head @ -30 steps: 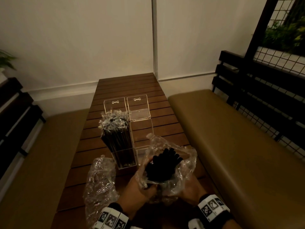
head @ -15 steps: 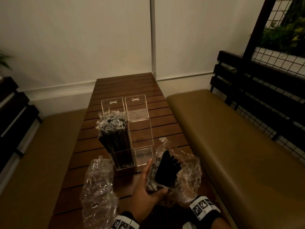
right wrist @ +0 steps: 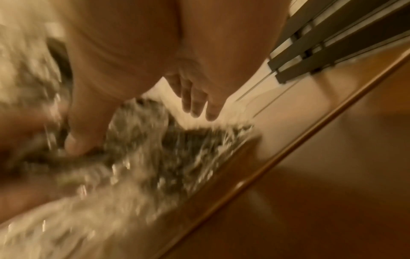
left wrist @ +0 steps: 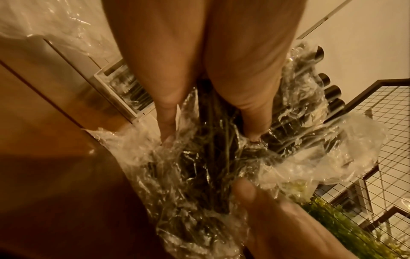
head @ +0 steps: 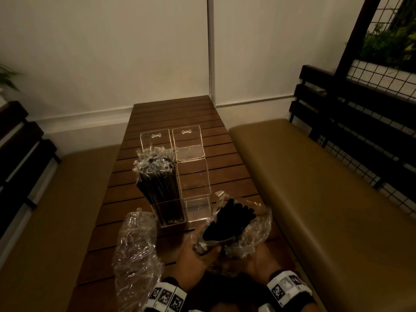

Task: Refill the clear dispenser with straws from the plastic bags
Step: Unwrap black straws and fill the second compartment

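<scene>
Two clear dispensers stand side by side on the wooden table (head: pixel 171 113). The left dispenser (head: pixel 166 199) is packed with wrapped black straws. The right dispenser (head: pixel 195 188) is empty, with its lid tipped back. Just in front of it, my left hand (head: pixel 202 246) grips a bundle of black straws (head: pixel 229 221) through a crinkled plastic bag (head: pixel 258 226). The straw tips stick out of the bag's open mouth. In the left wrist view my left hand (left wrist: pixel 221 163) wraps fingers and thumb round the bundle (left wrist: pixel 332 91). My right hand (head: pixel 258 260) holds the bag from below, its thumb (right wrist: pixel 75 143) on the plastic.
An empty crumpled plastic bag (head: pixel 135 255) lies on the table's near left. Tan cushioned benches (head: pixel 315 199) run along both sides of the table. A dark slatted backrest (head: pixel 360 131) with wire mesh stands at right. A white wall closes the far end.
Half a second ago my left hand's fingers stood straighter beside the bundle; now they curl round it. The bundle sits a little lower and leans to the right.
</scene>
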`<state>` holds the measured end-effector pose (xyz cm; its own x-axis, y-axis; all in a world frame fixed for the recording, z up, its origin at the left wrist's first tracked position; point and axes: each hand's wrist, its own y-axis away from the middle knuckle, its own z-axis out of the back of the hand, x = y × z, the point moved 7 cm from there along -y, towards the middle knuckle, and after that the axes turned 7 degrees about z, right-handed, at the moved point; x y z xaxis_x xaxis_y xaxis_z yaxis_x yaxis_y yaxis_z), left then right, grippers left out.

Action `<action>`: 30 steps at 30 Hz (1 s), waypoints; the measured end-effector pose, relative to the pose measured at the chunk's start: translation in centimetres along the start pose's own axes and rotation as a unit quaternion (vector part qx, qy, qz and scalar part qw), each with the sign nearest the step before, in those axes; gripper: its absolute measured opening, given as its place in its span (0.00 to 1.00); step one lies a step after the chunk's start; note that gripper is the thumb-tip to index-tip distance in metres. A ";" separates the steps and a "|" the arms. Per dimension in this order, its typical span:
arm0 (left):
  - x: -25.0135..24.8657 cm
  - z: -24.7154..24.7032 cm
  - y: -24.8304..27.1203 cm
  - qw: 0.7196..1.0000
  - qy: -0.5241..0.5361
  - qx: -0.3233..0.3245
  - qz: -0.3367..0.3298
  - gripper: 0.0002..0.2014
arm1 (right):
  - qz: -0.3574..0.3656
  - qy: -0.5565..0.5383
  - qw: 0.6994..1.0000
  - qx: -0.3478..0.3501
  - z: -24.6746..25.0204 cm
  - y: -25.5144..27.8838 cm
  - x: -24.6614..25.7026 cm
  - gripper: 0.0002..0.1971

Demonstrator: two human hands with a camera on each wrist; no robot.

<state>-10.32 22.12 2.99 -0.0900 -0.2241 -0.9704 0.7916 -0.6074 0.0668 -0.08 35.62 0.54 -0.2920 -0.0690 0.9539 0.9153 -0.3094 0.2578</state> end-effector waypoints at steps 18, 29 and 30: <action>0.0 -0.2 0.1 0.993 -0.117 0.001 0.008 0.17 | 0.168 0.264 0.928 -0.203 4.3 4.2 9.2 0.30; -0.5 -0.5 -0.1 0.977 -0.205 0.036 0.050 0.16 | 0.148 0.184 0.970 -0.049 1.7 0.5 8.3 0.35; -0.3 -0.5 -0.1 0.986 -0.156 0.047 0.046 0.19 | 0.155 0.181 0.970 -0.046 1.6 0.2 8.4 0.33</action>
<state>-10.12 22.63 3.20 -0.2144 -0.4959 -0.8415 0.7463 -0.6390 0.1865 -1.87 36.51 8.84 -0.1010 -0.4963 0.8622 0.9508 -0.3032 -0.0631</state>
